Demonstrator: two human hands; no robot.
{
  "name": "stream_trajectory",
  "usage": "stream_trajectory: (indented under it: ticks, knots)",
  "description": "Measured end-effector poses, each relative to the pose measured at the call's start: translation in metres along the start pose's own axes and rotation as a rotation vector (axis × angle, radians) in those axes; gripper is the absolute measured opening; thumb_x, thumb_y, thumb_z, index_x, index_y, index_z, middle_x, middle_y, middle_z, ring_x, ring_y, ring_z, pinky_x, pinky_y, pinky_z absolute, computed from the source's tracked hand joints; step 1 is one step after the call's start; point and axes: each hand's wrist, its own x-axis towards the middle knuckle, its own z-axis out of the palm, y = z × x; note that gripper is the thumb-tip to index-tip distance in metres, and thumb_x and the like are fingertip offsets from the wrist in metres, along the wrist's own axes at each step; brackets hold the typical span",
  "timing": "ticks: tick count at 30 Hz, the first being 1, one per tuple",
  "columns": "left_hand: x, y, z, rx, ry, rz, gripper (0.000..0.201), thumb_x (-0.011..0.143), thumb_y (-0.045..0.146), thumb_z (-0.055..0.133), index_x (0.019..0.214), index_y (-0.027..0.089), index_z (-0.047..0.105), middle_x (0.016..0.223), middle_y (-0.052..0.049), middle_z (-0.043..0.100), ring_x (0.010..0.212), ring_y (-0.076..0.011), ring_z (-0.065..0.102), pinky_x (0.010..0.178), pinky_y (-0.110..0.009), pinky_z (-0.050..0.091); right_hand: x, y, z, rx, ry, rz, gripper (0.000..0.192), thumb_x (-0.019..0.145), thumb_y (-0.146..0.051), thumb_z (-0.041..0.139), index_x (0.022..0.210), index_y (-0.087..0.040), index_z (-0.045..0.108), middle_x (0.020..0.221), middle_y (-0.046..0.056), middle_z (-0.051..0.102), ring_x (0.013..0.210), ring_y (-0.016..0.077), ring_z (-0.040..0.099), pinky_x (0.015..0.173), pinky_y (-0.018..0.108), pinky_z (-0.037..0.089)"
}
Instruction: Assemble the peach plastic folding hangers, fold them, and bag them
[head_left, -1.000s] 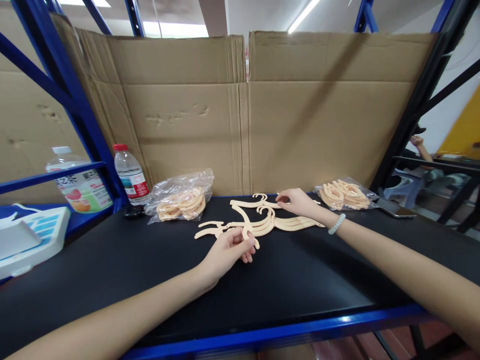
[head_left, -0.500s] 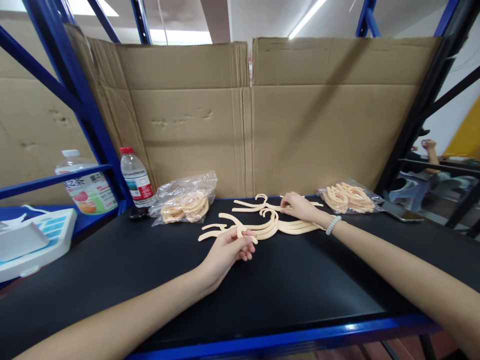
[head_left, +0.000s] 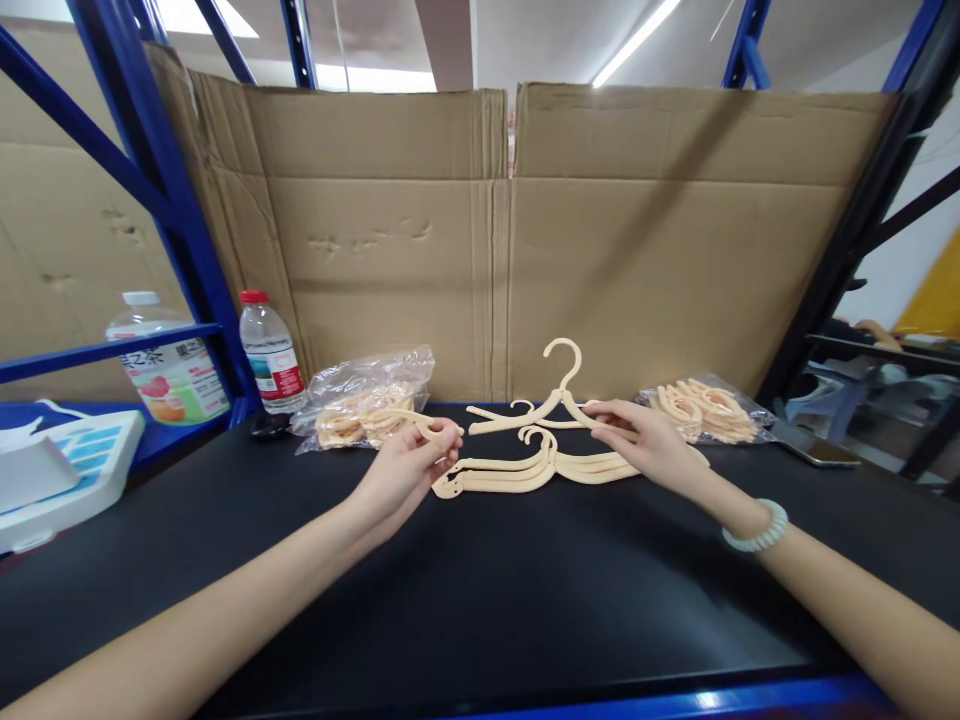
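Observation:
My right hand (head_left: 646, 441) grips one arm of a cream plastic hanger (head_left: 556, 392), lifted off the black shelf with its hook pointing up. My left hand (head_left: 409, 462) pinches a thin curved cream hanger piece (head_left: 415, 417), held just above the shelf to the left of the raised hanger. Between and slightly below both hands lies a small stack of cream hangers (head_left: 517, 466) flat on the black shelf surface (head_left: 480, 590).
A clear bag of cream parts (head_left: 365, 398) lies at the back left, another bag (head_left: 703, 406) at the back right beside a phone (head_left: 816, 446). Two bottles (head_left: 268, 352) stand at the left by a blue rack post; a white and blue box (head_left: 64, 468) sits far left. Cardboard walls (head_left: 525, 240) close the back.
My right hand has lifted one hanger off the pile, hook up. My left hand has raised its cream piece from the shelf and moved left and back.

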Motion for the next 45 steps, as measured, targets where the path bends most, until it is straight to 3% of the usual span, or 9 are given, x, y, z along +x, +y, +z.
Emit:
stream_trajectory:
  ticks: [3, 9, 15, 20, 30, 45]
  knots:
    - [0.01, 0.006, -0.009, -0.025, -0.041, -0.038, 0.022, 0.071, 0.025, 0.076, 0.074, 0.013, 0.059, 0.071, 0.002, 0.053, 0.064, -0.0073, 0.049, 0.06, -0.018, 0.042, -0.003, -0.003, 0.0, -0.067, -0.014, -0.08, 0.017, 0.089, -0.031, 0.05, 0.096, -0.02, 0.061, 0.087, 0.007, 0.066, 0.077, 0.0193, 0.062, 0.073, 0.033, 0.05]
    - [0.009, 0.005, -0.011, -0.193, -0.123, -0.143, 0.018, 0.075, 0.018, 0.072, 0.072, 0.014, 0.055, 0.095, -0.003, 0.058, 0.081, -0.0133, 0.056, 0.076, -0.03, 0.05, -0.006, -0.002, 0.005, -0.094, 0.033, -0.127, 0.012, 0.089, -0.03, 0.052, 0.093, -0.02, 0.058, 0.085, 0.006, 0.065, 0.075, 0.0189, 0.061, 0.069, 0.031, 0.049]
    - [0.006, 0.011, -0.007, -0.217, -0.083, -0.088, 0.017, 0.075, 0.014, 0.07, 0.07, 0.014, 0.053, 0.079, 0.0, 0.053, 0.069, -0.0099, 0.053, 0.063, -0.022, 0.05, -0.009, -0.004, 0.0, -0.05, 0.043, -0.148, 0.009, 0.088, -0.026, 0.053, 0.094, -0.021, 0.056, 0.084, 0.005, 0.064, 0.072, 0.0174, 0.06, 0.065, 0.029, 0.05]
    - [0.001, 0.011, -0.001, -0.219, -0.129, -0.154, 0.02, 0.072, 0.011, 0.072, 0.07, 0.013, 0.053, 0.09, -0.003, 0.057, 0.075, -0.0126, 0.057, 0.067, -0.027, 0.053, -0.01, -0.007, -0.002, 0.004, 0.014, -0.162, 0.009, 0.088, -0.025, 0.053, 0.095, -0.02, 0.057, 0.085, 0.005, 0.063, 0.073, 0.0171, 0.061, 0.065, 0.028, 0.052]
    - [-0.002, 0.004, -0.001, -0.265, -0.178, -0.201, 0.016, 0.075, 0.007, 0.066, 0.068, 0.013, 0.053, 0.086, -0.005, 0.06, 0.069, -0.0132, 0.06, 0.069, -0.028, 0.055, -0.012, -0.009, 0.0, -0.012, 0.031, -0.232, 0.009, 0.088, -0.02, 0.055, 0.096, -0.021, 0.057, 0.087, 0.004, 0.063, 0.075, 0.0159, 0.062, 0.065, 0.027, 0.054]
    - [-0.004, 0.004, 0.002, -0.255, -0.106, -0.218, 0.02, 0.081, 0.003, 0.054, 0.063, 0.012, 0.053, 0.078, -0.006, 0.062, 0.064, -0.0135, 0.062, 0.066, -0.026, 0.055, -0.013, -0.01, 0.001, -0.016, 0.095, -0.295, 0.014, 0.086, -0.015, 0.056, 0.099, -0.021, 0.058, 0.088, 0.005, 0.063, 0.074, 0.0157, 0.062, 0.063, 0.027, 0.056]
